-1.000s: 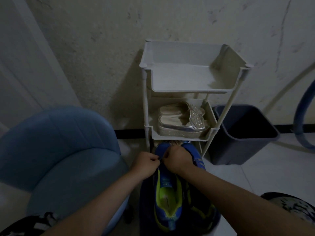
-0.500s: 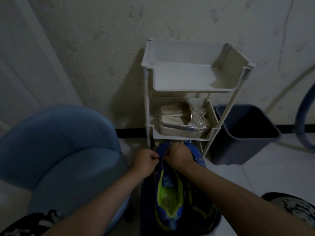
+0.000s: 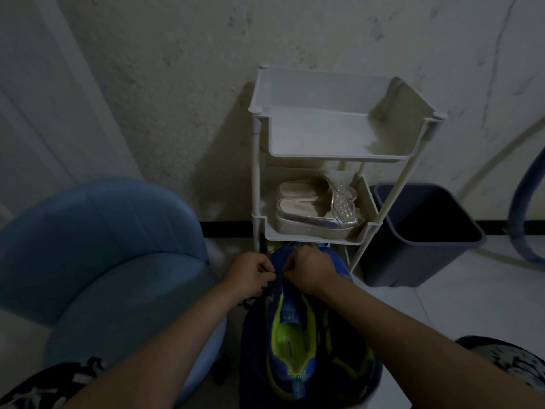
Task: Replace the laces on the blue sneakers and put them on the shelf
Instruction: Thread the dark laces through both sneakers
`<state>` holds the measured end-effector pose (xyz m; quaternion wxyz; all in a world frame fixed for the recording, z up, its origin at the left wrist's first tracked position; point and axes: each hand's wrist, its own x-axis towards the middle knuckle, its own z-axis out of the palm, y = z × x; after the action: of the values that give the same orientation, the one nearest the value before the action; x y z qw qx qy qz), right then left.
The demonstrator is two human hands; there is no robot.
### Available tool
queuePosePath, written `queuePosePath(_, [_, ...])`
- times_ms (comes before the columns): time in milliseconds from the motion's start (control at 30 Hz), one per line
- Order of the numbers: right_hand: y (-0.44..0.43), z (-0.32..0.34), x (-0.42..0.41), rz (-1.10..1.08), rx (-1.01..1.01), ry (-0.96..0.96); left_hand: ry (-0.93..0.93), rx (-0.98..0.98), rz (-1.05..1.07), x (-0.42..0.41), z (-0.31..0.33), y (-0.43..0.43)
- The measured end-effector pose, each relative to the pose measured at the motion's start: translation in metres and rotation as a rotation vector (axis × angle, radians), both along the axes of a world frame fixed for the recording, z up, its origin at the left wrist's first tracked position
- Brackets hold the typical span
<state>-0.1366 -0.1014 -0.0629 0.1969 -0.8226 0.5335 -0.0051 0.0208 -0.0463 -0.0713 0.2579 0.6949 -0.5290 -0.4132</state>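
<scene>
Wall of stained plaster [image 3: 177, 84] rose well beyond the fingers. To the left of the fingers stood a padded blue chair [image 3: 97, 261], its seat just beside the left forearm. Straight ahead of the fingers, against the wall, stood a white plastic shelf [image 3: 339, 156] with an upper tier that held nothing and a lower tier just above the knuckles. Right of the fingers, beside the shelf, sat a dark bin [image 3: 383, 261] on the pale floor. Below and behind the fingers lay a blue sneaker [image 3: 292, 335] with a yellow-green lining, toe pointing toward the shelf, and a second sneaker [image 3: 348, 349] lay touching it under the right forearm. Both rested on a dark surface, off the shelf. A pair of silver sandals [image 3: 315, 214] lay on the lower tier, ahead of the fingers.

The left hand [image 3: 250, 274] and right hand [image 3: 309, 268] met over the sneaker's front. Both sets of fingers [image 3: 265, 271] were curled tight, pinching the upper at its lacing. Whether a lace ran between them was too dark to tell.
</scene>
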Motion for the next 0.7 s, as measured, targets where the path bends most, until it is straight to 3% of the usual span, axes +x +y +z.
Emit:
queuePosePath(200, [0.003,-0.003,0.000,-0.010,-0.008,-0.040,0.035,0.028,-0.017,0.002,-0.001,0.001])
queuePosePath(367, [0.004,-0.003,-0.001,0.000,-0.012,-0.029,-0.178,-0.031,-0.119,-0.002,0.009,-0.001])
queuePosePath(467, [0.002,0.004,-0.004,0.022,-0.016,0.001,-0.245,-0.087,-0.001,0.010,0.023,-0.010])
queuePosePath(533, [0.001,0.008,-0.004,0.050,0.023,0.013,-0.083,-0.128,0.223,0.021,0.035,-0.018])
queuePosePath(600, [0.000,0.011,-0.004,0.067,0.043,0.031,0.233,-0.190,0.429,0.025,0.051,-0.019])
queuePosePath(700, [0.001,0.016,-0.001,0.079,0.054,0.060,0.648,-0.241,0.531,0.021,0.077,-0.014])
